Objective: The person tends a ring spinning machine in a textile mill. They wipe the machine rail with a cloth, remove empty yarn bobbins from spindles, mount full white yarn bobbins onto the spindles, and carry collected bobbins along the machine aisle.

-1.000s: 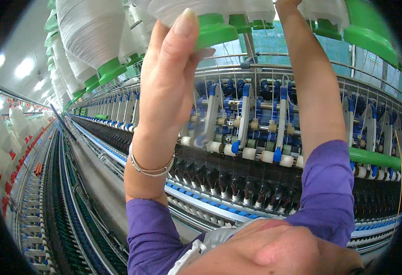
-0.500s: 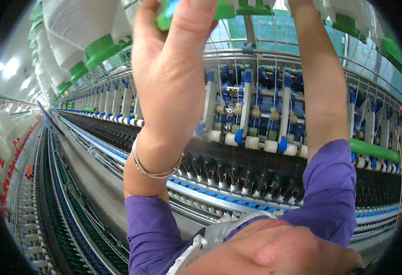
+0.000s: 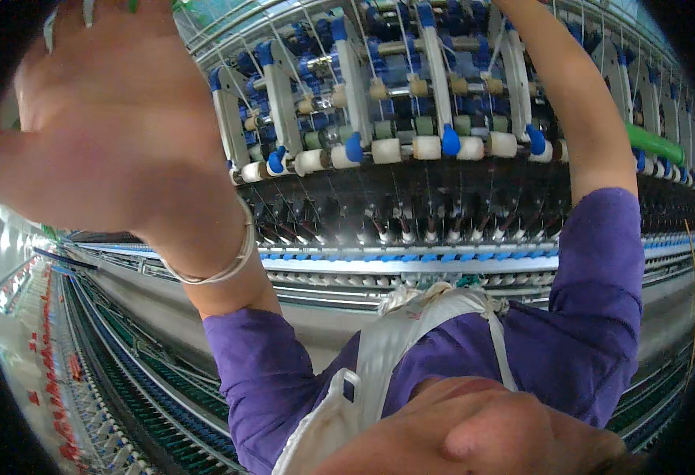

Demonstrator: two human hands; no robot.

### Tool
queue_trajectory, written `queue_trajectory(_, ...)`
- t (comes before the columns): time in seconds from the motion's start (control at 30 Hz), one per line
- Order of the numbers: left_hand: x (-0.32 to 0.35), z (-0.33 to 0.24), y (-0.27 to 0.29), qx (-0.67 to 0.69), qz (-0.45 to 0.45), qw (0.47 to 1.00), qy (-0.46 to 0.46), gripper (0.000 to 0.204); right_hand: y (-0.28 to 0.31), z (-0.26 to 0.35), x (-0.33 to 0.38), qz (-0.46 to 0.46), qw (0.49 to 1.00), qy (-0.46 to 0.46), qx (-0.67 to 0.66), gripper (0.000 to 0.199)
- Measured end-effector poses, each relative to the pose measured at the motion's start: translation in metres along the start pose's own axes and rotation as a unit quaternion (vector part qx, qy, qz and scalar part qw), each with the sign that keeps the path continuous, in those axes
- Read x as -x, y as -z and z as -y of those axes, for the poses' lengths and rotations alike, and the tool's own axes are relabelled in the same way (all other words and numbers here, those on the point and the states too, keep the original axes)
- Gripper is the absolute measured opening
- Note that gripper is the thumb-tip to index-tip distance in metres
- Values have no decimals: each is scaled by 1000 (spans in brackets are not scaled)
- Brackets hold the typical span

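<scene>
Both hands raised (fingers out of view): left hand [image 3: 102, 127]

A textile mill: a long spinning machine [image 3: 442, 158] with rows of rollers [image 3: 427, 148], and more machine rows [image 3: 55, 372] receding alongside.

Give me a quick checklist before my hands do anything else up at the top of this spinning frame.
1. Left hand in view: ok, raised close to the camera, fingertips cut off at the top edge.
2. What the left hand holds: cannot tell.
3. Right hand in view: not ok, only the right forearm shows, reaching up out of the picture.
4. Bracelet clear of the rollers: ok, it sits on the wrist, apart from them.
5. Purple sleeves clear of the machine: ok, pushed up above the elbows.
</scene>
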State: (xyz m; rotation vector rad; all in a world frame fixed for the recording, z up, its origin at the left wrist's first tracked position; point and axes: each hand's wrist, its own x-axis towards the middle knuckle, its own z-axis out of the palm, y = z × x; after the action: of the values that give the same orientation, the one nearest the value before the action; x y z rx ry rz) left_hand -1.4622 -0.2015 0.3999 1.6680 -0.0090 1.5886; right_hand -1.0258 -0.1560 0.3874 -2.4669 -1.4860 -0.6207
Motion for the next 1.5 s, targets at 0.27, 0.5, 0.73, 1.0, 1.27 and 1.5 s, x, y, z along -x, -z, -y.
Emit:
queue_trajectory(0.27,-45,-28,-13,-172,-6,978,-114,51,7,-3,26,-194,954,139,181,23)
queue_trajectory(0.5,-13,72,-107,-202,142,968,-42,54,26,19,132,-9,952,240,-189,31)
queue_trajectory(0.73,38,216,-139,243,105,889,374,28,6,29,141,31,813,60,-578,31)
queue_trajectory(1.0,46,210,-133,-183,213,921,269,26,-24,34,119,131,803,-19,-581,31)
queue_trajectory(1.27,27,177,-155,-529,372,761,53,28,-12,15,131,31,888,-20,-458,33)
queue_trajectory(1.5,20,240,-228,-753,546,365,-34,26,-13,3,120,-84,995,9,-59,33)
